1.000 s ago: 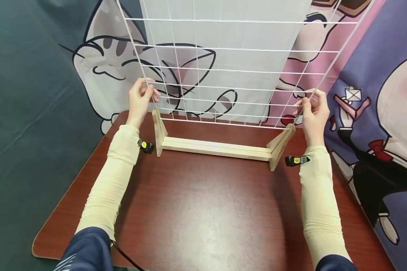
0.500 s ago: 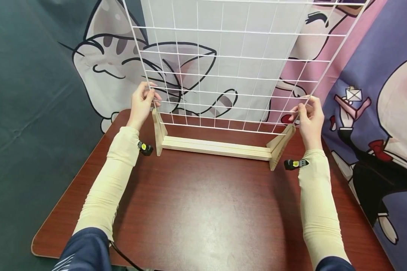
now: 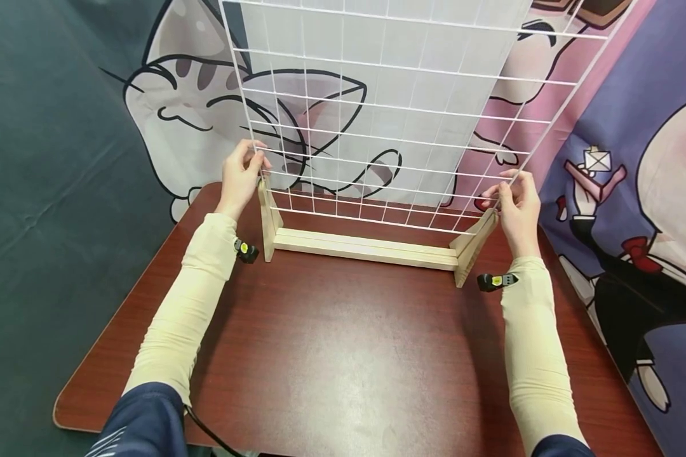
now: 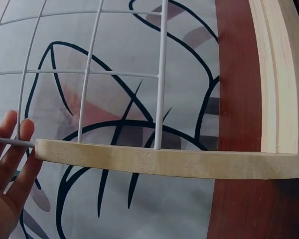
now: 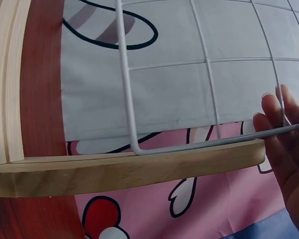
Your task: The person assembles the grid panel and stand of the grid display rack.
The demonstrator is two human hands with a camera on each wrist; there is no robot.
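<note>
A white wire grid panel (image 3: 371, 221) stands tilted back above a pale wooden stand (image 3: 366, 248). At the grid's left side wire, my left hand (image 3: 241, 178) pinches it between thumb and fingers, just above the left wooden end piece (image 3: 267, 222). My right hand (image 3: 519, 209) holds the opposite side wire, beside the top of the right end piece (image 3: 474, 249). In the right wrist view the grid's rounded bottom corner (image 5: 136, 151) lies along the inner edge of that end piece. The left wrist view has the bottom wire (image 4: 160, 99) reaching the left end piece, its corner hidden behind the wood.
The stand rests on a reddish-brown table (image 3: 343, 355). A grooved crossbar (image 4: 276, 74) joins its two end pieces. Behind hangs a cartoon-printed cloth (image 3: 177, 146), with another printed cloth (image 3: 652, 222) on the right. A black cable (image 3: 208, 428) runs by the left sleeve.
The grid has come down between the end pieces, its right side more than its left. The right hand has moved down and inward; the left has lowered slightly. The stand has stayed put.
</note>
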